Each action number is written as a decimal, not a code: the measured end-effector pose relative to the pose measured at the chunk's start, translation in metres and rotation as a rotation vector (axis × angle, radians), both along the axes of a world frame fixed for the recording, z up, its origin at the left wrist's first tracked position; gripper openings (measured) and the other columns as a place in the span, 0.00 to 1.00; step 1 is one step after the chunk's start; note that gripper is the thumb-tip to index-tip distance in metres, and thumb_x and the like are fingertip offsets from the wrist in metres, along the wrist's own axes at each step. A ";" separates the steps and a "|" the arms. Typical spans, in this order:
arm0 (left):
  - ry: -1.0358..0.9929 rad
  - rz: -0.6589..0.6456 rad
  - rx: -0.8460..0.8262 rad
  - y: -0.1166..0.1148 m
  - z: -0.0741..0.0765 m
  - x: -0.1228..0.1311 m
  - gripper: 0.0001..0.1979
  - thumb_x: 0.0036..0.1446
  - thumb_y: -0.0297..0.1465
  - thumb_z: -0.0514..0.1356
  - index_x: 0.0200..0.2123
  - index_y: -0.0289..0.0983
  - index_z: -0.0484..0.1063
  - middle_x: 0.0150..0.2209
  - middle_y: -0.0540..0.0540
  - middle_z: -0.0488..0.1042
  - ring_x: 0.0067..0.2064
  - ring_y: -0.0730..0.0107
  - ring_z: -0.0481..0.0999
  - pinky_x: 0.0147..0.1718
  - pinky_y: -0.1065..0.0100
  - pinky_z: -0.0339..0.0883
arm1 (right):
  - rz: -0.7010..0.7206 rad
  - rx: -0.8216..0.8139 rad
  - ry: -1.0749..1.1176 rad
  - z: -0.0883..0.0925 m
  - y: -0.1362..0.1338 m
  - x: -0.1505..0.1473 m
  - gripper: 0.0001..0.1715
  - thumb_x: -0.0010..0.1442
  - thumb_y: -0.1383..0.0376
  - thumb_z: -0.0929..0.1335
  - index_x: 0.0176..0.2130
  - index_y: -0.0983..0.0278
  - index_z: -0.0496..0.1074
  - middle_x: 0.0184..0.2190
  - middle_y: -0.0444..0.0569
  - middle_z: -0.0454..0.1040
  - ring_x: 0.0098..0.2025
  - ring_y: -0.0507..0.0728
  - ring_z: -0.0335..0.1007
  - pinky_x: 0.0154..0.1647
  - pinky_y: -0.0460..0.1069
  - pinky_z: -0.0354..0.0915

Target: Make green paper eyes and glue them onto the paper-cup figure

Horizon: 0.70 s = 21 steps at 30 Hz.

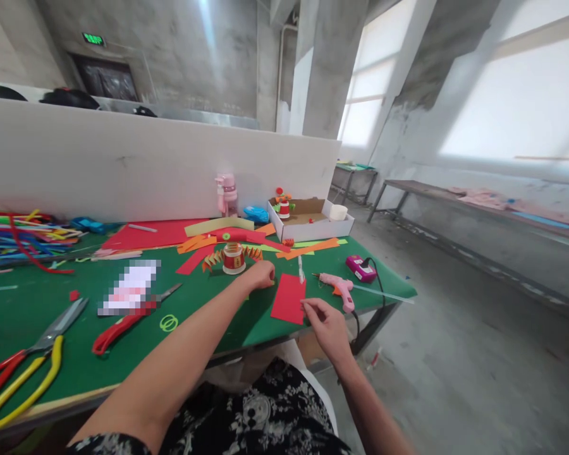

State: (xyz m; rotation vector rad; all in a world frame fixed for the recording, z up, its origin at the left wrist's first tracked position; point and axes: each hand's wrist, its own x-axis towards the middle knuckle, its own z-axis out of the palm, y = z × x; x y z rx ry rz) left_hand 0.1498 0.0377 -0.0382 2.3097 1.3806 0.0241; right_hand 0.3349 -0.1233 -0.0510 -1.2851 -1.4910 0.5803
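black flowered clothing [265, 411] fills the near edge. right hand [329, 325] closes its grip on the near edge of the red paper [288, 298] lying on the green tabletop [251, 325]; left hand [260, 275], grip curled closed, rests by the paper's far corner.

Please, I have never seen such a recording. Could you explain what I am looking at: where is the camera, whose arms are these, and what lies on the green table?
There is no machine here. A person wears one camera on the head, so you look forward and down at that person's own two bare arms. The left hand is curled and rests on the green table beside a red paper sheet. The right hand pinches that sheet's right edge. Nearby lie a pink glue gun, a small red paper lantern, red-handled scissors and coloured pipe cleaners. A white box stands at the back.
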 end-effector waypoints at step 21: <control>-0.094 0.139 0.087 -0.014 -0.016 -0.014 0.18 0.64 0.39 0.60 0.54 0.37 0.70 0.54 0.42 0.72 0.50 0.60 0.75 0.48 0.53 0.73 | 0.071 -0.142 0.169 -0.012 0.020 -0.011 0.15 0.58 0.57 0.67 0.36 0.63 0.79 0.32 0.51 0.82 0.29 0.56 0.78 0.29 0.48 0.72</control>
